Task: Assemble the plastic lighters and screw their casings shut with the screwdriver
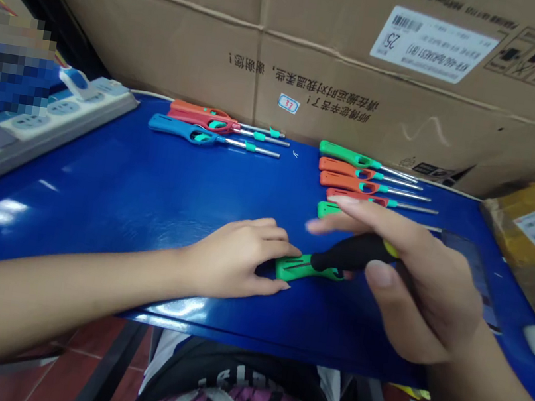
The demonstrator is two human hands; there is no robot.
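My left hand (243, 257) rests on the blue table, thumb and index finger closed around the butt end of a green long-nosed lighter (290, 267). In my right hand (426, 284) is a screwdriver (347, 251) with a black handle and a yellow end, held nearly flat. Its thin shaft lies over the green lighter's handle; I cannot tell whether the tip touches. The handle and my right hand hide the lighter's far part. Just beyond my right fingers, another green lighter (327, 209) is partly covered.
Green and orange-red lighters (348, 182) lie in a row at the back right. Blue, red and orange lighters (182, 129) lie at the back left. A power strip (43, 120) borders the left; a cardboard box (310, 46) walls the back. A dark flat device (473, 271) lies right.
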